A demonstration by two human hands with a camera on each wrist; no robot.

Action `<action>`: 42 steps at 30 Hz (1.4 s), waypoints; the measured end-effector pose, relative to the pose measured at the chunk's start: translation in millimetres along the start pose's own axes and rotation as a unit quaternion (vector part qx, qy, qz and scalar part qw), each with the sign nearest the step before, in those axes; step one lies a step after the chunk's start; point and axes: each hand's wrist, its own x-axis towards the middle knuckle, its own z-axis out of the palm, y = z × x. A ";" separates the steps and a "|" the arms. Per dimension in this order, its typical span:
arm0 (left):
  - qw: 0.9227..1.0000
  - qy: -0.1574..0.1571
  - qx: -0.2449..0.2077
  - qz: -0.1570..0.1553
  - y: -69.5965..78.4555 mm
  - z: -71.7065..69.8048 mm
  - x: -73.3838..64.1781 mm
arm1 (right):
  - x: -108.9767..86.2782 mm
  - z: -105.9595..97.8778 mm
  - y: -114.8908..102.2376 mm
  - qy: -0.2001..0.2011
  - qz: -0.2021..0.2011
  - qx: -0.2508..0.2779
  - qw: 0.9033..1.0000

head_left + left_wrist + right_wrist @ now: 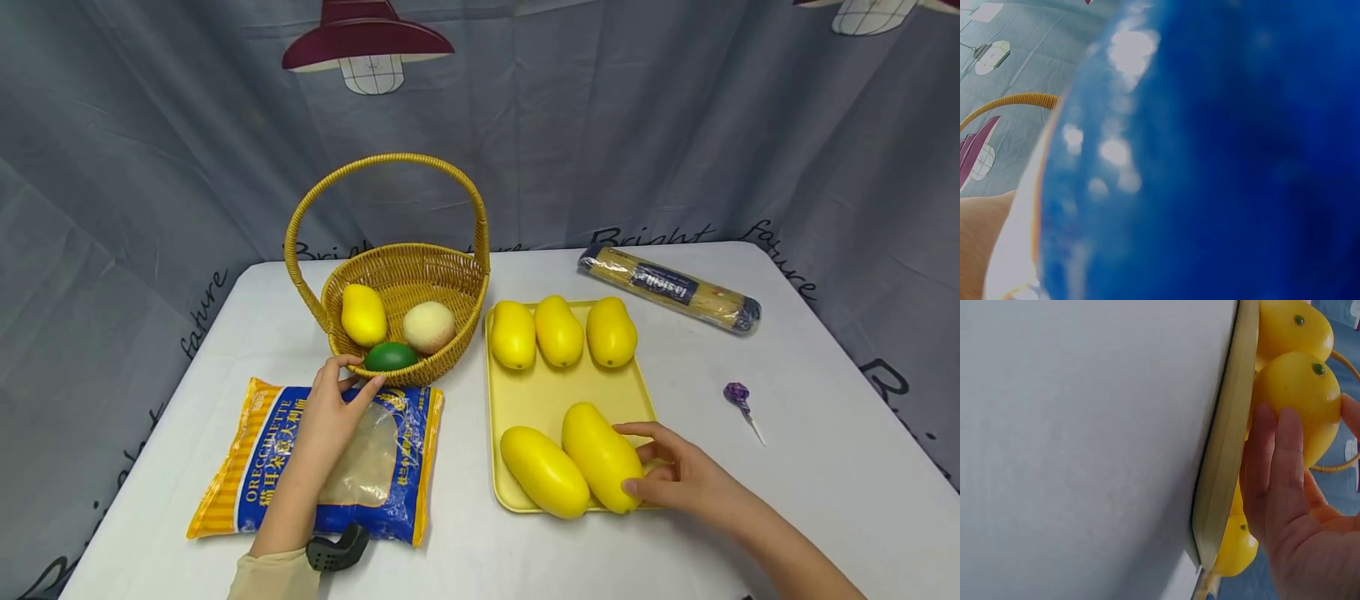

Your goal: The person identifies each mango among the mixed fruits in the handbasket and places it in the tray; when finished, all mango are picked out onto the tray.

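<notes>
On the front of a cream-yellow tray [528, 392], my right hand [675, 475] holds a yellow mango [597, 454] between thumb and fingers. Another yellow mango [545, 472] lies against its left side. The right wrist view shows my fingers [1289, 444] against the held mango [1297, 387], near its green stem spot. My left hand [333, 417] reaches over a blue-and-orange bag of orecchiette pasta [408, 467]. Its thumb and fingers grip the front rim of a wicker basket [461, 346]. Blurred blue packaging [1210, 150] fills most of the left wrist view and hides that hand's fingers.
Inside the basket lie a yellow mango [364, 315], a peach [429, 327] and a smooth green fruit [391, 357]. Three mangoes [559, 332] line the tray's far end. Behind it lies packaged spaghetti [670, 287]; a purple lollipop [738, 396] is at right.
</notes>
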 end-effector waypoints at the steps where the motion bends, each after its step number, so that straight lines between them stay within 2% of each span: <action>1: 1.000 -0.001 0.000 -0.001 0.3 -0.1 -0.2 | 0.2 0.6 0.5 -0.009 0.000 0.008 1.000; 6: 1.000 -0.003 -0.003 -0.001 0.7 -0.1 -0.4 | 3.3 5.7 -0.6 -0.042 0.025 0.029 0.998; 11: 1.000 0.002 -0.001 0.005 0.4 -0.2 -1.0 | 7.8 10.5 -2.4 -0.055 0.045 0.036 0.997; 26: 1.000 0.004 0.001 0.005 -0.8 -0.5 0.1 | 24.6 24.1 -6.2 0.013 0.094 0.078 0.992; 36: 1.000 0.000 0.002 0.001 -1.7 0.2 -0.9 | 40.7 26.2 -6.7 0.051 0.088 0.122 0.987; 42: 1.000 0.003 0.000 0.003 -0.8 0.1 -0.7 | 45.0 25.8 -8.1 0.066 0.083 0.130 0.986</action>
